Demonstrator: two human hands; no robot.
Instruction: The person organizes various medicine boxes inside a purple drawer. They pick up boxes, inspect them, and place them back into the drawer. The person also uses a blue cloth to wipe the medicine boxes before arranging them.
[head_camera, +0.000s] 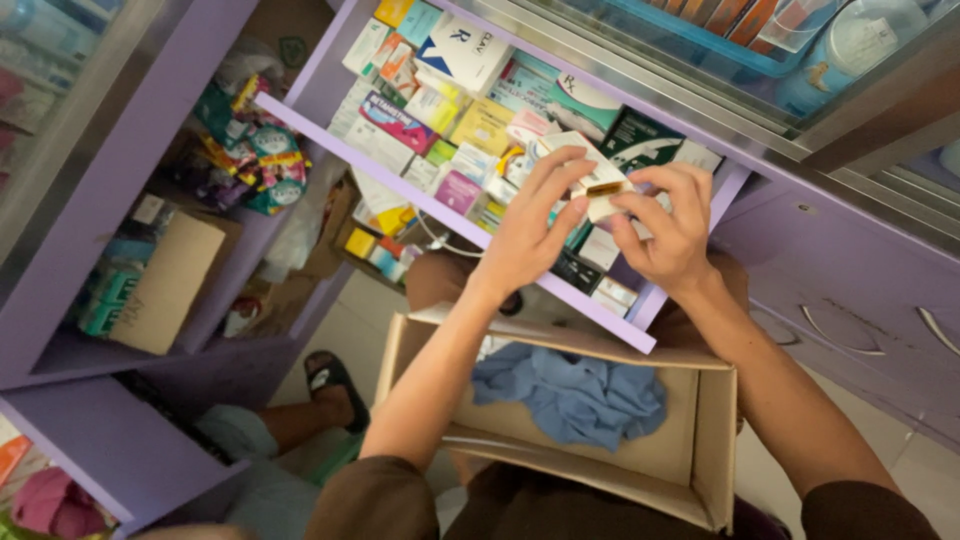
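The person wore a dark brown short-sleeved top, its sleeves ending above the elbows. Both forearms were bare. The left hand (528, 235) and right hand (668, 232) carried no rings, watch or gloves.

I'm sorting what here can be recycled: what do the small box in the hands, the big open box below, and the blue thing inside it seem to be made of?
Small box, held by left hand and right hand: thin matte paperboard, judging by its folded flap. Big open box: brown corrugated cardboard, by its thick dull walls. Blue thing: soft cloth, by its crumpled folds.
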